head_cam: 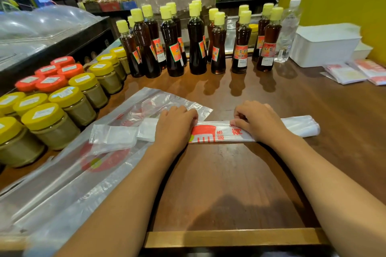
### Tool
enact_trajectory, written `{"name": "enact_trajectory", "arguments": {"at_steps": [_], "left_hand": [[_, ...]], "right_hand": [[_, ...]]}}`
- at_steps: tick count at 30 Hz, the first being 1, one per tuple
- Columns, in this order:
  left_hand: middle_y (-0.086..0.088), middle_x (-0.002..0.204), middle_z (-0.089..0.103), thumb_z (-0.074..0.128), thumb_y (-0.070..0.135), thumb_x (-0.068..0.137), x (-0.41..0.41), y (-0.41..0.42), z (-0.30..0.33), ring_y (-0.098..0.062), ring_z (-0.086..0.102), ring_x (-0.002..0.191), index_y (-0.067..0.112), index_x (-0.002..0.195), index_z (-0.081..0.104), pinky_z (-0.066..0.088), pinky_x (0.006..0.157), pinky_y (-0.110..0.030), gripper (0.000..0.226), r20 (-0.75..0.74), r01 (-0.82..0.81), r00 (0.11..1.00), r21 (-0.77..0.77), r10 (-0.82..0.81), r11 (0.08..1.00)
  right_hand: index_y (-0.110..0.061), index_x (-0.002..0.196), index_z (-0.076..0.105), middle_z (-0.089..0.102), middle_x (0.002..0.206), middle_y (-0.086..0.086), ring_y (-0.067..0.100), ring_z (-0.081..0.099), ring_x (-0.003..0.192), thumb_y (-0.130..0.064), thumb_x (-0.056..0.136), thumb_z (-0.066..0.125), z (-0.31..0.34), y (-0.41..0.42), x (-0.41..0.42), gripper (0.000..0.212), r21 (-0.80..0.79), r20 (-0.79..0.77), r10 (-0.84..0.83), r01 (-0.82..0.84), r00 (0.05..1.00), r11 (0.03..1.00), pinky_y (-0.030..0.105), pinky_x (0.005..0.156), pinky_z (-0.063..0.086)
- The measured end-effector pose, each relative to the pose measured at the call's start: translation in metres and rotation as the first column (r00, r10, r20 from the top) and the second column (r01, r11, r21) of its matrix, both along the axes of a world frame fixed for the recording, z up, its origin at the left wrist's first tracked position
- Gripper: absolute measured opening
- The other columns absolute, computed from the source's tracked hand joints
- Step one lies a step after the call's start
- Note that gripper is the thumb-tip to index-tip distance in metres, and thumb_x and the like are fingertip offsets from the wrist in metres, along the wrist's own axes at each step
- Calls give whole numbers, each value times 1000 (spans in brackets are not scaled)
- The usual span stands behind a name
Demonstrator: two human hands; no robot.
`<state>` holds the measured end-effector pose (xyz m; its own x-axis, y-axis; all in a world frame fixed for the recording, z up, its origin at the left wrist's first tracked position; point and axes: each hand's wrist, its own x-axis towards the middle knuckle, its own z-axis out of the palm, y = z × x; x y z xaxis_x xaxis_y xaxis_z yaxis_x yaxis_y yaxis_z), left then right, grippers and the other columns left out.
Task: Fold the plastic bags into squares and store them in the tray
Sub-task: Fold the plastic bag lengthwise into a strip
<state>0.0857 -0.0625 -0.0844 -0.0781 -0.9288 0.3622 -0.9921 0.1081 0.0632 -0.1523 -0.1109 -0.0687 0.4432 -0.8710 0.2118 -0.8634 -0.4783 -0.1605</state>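
A white plastic bag [213, 133] with red print lies folded into a long narrow strip across the middle of the brown wooden table. My left hand [175, 125] rests palm down on the strip's left part, its fingers bent over the far edge. My right hand [255, 120] sits further right and pinches the strip's far edge with curled fingers. The strip's plain white end [302, 128] sticks out past my right hand. A white rectangular tray [323, 48] stands at the back right. Beside it lie two folded bags [345, 73].
Unfolded clear bags [62, 183] with red print spread over the table's left side. Jars with yellow and orange lids [60, 100] crowd the left. A row of dark bottles with yellow caps [196, 44] and a water bottle [289, 29] stand behind.
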Motion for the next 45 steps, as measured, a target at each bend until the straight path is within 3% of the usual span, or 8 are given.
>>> {"name": "enact_trajectory", "arguments": {"at_steps": [4,12,14,17,21,26,34,45], "left_hand": [[2,120,62,60,32,97,-7,4,5,-24,48,113,27,116,60,27,92,-37,20,47,-19,999,-44,21,999],[5,116,67,54,35,100,-11,18,9,-19,59,104,24,115,69,50,85,-40,23,-68,170,984,53,-166,984],[6,133,61,40,38,105,-10,27,5,-20,55,121,24,128,62,44,100,-39,35,-106,220,972,119,-208,968],[5,166,23,25,47,108,-11,36,0,-19,18,153,24,158,29,11,123,-40,55,-66,184,983,283,-172,941],[8,170,2,15,54,107,-9,30,-3,-17,-6,156,29,162,8,-9,124,-50,61,-43,131,991,362,-124,923],[11,169,-5,13,54,105,-11,27,-4,-19,-10,156,40,160,2,-16,117,-65,58,-22,97,995,379,-96,920],[7,170,-3,12,38,106,-4,23,-3,-15,-7,156,30,161,1,-12,122,-57,57,-135,101,990,404,-50,909],[3,170,0,17,56,104,33,26,-10,-17,-3,156,20,162,5,-5,123,-54,70,-67,-81,991,359,112,930]], "right_hand": [[-30,110,65,53,117,-4,20,46,111,-41,94,65,0,3,9,20,-124,4,-42,42,999,991,39,92,35],[-22,97,66,60,102,0,19,55,92,-21,93,66,-10,11,15,5,-56,54,62,-59,997,997,39,78,51],[-20,102,67,60,102,-1,16,52,93,-28,98,57,-13,15,12,13,-83,105,76,-68,992,994,37,80,48],[-25,110,65,59,109,-6,13,50,98,-39,100,50,-13,21,11,23,-115,59,74,-67,996,991,33,87,40],[-29,130,56,52,136,-8,13,43,126,-46,103,37,-11,30,11,37,-51,-18,33,-34,999,998,45,116,19],[-38,148,39,13,165,-7,16,3,153,-53,104,31,-4,40,15,48,32,-192,-32,39,981,999,73,114,0],[-31,160,9,2,168,-12,9,0,154,-50,107,17,-10,60,65,57,205,-143,47,-17,989,979,68,117,-1],[-30,161,1,-8,169,-8,14,-5,155,-57,104,16,-6,23,-87,64,271,-274,-311,383,910,883,52,124,0]]}}
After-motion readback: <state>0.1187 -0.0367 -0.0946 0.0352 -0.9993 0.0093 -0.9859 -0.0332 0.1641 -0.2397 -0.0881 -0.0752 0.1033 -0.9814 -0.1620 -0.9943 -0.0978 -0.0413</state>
